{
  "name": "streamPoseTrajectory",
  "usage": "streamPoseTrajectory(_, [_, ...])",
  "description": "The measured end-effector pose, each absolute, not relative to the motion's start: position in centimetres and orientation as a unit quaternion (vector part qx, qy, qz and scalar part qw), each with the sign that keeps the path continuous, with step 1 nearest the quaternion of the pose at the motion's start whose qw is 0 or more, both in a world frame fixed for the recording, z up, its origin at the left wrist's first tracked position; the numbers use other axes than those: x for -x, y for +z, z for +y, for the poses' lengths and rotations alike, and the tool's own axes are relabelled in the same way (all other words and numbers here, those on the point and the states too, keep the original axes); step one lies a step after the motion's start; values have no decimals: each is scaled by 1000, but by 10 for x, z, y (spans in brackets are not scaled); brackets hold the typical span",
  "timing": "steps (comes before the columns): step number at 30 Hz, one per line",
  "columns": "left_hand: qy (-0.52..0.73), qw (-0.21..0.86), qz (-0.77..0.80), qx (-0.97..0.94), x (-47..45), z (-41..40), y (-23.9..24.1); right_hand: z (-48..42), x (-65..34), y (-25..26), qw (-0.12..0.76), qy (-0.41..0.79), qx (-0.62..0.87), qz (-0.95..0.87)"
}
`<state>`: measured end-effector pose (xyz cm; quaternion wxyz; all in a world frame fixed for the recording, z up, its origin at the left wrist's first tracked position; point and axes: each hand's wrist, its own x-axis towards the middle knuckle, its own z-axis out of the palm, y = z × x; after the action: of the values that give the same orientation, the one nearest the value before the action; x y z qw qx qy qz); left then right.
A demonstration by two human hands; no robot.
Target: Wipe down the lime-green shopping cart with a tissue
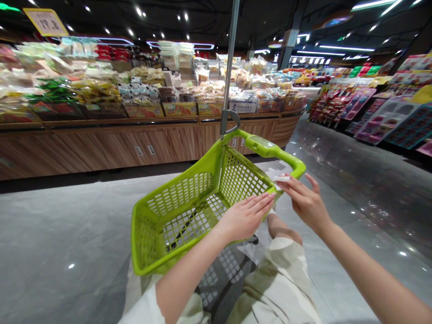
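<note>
Store interior: grey polished floor [67, 234], dark ceiling with spotlights and strip lights. Beyond the hands, a wood-grain display cabinet [162, 146] carries rows of packaged food [141, 92] in bags and boxes. Far to the left above the hands, a yellow-edged price sign [46, 22] reads 19.8. Right of the hands, beyond a strip of floor, a merchandise rack [381, 114] bears packaged goods.

Lime-green shopping cart [145, 238] stands directly in front of the person, its perforated basket extending leftward from the hands. Its handle [286, 159] curves just above the right hand and includes a clear panel [261, 142]. Farther off, at the far end of the handle, a grey pole [231, 67] rises from the cart; a grey loop bracket [230, 118] is fixed near its base.

Left hand [248, 217]: palm down, fingers straight and side by side, laid along the near basket rim [182, 250]. Right hand [308, 202]: fingers closed on a white wipe [282, 178] at the corner below the handle; the thumb cannot be clearly made out. Both hands are close together but apart. Below them are light-coloured trousers [280, 274].
</note>
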<state>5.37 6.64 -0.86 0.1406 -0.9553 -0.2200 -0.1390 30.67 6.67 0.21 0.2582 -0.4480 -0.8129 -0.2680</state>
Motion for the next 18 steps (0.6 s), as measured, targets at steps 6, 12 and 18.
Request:
streamPoseTrajectory(6, [-142, 143, -219, 955, -54, 66, -7, 73, -311, 2, 323, -278, 541, -725])
streamPoseTrajectory(12, [-146, 134, -219, 955, -53, 67, -10, 66, -305, 1, 273, -259, 470, -798])
streamPoseTrajectory(18, [-137, 142, -221, 955, -54, 66, -8, 80, -320, 9, 319, -272, 552, -721])
